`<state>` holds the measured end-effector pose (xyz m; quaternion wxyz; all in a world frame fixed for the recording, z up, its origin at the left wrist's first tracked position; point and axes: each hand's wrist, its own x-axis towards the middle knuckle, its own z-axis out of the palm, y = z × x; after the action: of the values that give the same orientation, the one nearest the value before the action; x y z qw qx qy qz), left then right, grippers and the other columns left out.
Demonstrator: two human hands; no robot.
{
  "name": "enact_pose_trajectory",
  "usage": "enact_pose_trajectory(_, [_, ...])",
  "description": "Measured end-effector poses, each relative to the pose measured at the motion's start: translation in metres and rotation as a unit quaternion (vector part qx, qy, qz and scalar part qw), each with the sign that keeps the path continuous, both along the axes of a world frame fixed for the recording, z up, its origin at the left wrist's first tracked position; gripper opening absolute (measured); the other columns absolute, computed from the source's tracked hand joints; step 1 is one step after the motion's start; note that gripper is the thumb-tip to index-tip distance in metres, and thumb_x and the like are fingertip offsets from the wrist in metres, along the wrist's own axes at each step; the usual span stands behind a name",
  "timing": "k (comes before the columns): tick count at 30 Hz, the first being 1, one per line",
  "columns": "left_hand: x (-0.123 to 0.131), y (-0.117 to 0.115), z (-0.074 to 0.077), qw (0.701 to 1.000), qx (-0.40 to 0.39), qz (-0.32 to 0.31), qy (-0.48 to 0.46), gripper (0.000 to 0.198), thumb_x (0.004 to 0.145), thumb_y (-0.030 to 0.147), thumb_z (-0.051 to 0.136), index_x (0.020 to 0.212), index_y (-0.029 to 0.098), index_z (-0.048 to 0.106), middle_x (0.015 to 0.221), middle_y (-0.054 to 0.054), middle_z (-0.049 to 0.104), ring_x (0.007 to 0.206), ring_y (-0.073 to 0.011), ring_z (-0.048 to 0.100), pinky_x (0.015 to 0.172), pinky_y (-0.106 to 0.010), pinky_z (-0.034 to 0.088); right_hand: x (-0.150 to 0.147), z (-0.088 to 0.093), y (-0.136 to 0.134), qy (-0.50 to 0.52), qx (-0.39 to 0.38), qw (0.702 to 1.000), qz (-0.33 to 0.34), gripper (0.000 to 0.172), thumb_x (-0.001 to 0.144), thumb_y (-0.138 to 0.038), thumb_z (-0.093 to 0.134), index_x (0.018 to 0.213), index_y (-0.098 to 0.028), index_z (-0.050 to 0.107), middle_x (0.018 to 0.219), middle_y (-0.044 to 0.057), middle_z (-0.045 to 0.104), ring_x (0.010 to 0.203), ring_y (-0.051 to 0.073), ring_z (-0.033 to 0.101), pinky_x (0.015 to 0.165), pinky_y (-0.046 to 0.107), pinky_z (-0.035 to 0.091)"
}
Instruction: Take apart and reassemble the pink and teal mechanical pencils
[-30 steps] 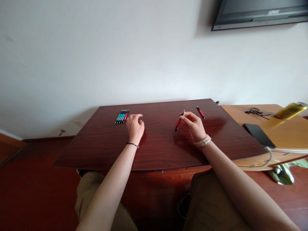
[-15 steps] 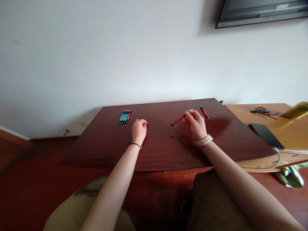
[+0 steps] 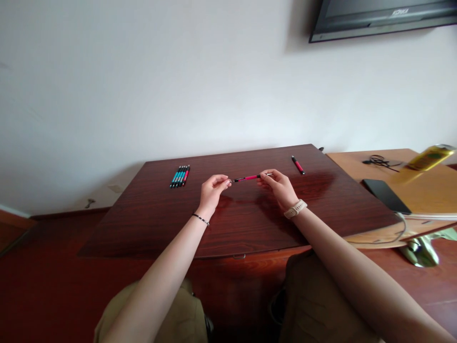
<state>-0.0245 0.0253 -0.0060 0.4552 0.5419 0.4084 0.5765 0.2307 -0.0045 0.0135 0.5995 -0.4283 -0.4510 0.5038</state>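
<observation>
A red and black pen [image 3: 251, 177] is held level above the dark wooden table [image 3: 228, 228], between my two hands. My right hand [image 3: 280, 188] pinches it near its silver end, which sticks out past the fingers. At the other, black end, my left hand [image 3: 214, 191] has its thumb and fingertips pinched together; they cover the very end of the pen. To the left lies a row of several pens [image 3: 179, 176], blue-green ones with a red one at its right side. Another red and black pen [image 3: 298, 165] rests alone at the table's far right.
A lighter wooden table [image 3: 432, 186] adjoins on the right, bearing a black phone-like slab [image 3: 386, 196], a black cable [image 3: 381, 162] and a yellow can or bottle [image 3: 430, 158]. A television [image 3: 385, 19] hangs on the white wall behind.
My right hand has brought the pen left and turned it nearly level. My left hand has risen from the table and closed its fingertips at the pen's black end. The view shifted slightly.
</observation>
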Motion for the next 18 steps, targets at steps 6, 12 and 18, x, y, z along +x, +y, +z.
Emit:
enact_pose_trajectory(6, [-0.0013, -0.0028, 0.0008, 1.0, 0.005, 0.001, 0.011, 0.034, 0.08, 0.041, 0.089, 0.102, 0.017, 0.077, 0.099, -0.009, 0.081, 0.089, -0.0215, 0.079, 0.085, -0.037, 0.061, -0.0037, -0.0003, -0.0017, -0.003, -0.004, 1.0, 0.015, 0.048, 0.074, -0.059, 0.093, 0.099, -0.022, 0.074, 0.092, 0.007, 0.081, 0.085, 0.018, 0.078, 0.08, 0.03, 0.063])
enact_pose_trajectory(12, [0.0019, -0.0029, 0.0027, 1.0, -0.001, 0.004, -0.012, 0.033, 0.079, 0.039, 0.09, 0.101, 0.017, 0.076, 0.098, -0.008, 0.08, 0.087, -0.0204, 0.078, 0.084, -0.035, 0.06, -0.0049, -0.0028, -0.0034, 0.001, -0.004, 1.0, 0.031, 0.048, 0.074, -0.057, 0.094, 0.1, -0.022, 0.075, 0.094, 0.007, 0.082, 0.088, 0.019, 0.079, 0.083, 0.031, 0.063])
enact_pose_trajectory(18, [0.0007, -0.0036, 0.0025, 1.0, -0.006, 0.003, -0.022, 0.034, 0.08, 0.04, 0.089, 0.102, 0.018, 0.076, 0.098, -0.008, 0.08, 0.089, -0.0203, 0.078, 0.085, -0.035, 0.06, -0.0042, -0.0029, -0.0037, 0.001, -0.006, 1.0, 0.023, 0.047, 0.076, -0.056, 0.093, 0.102, -0.022, 0.075, 0.095, 0.007, 0.082, 0.089, 0.019, 0.079, 0.083, 0.03, 0.064])
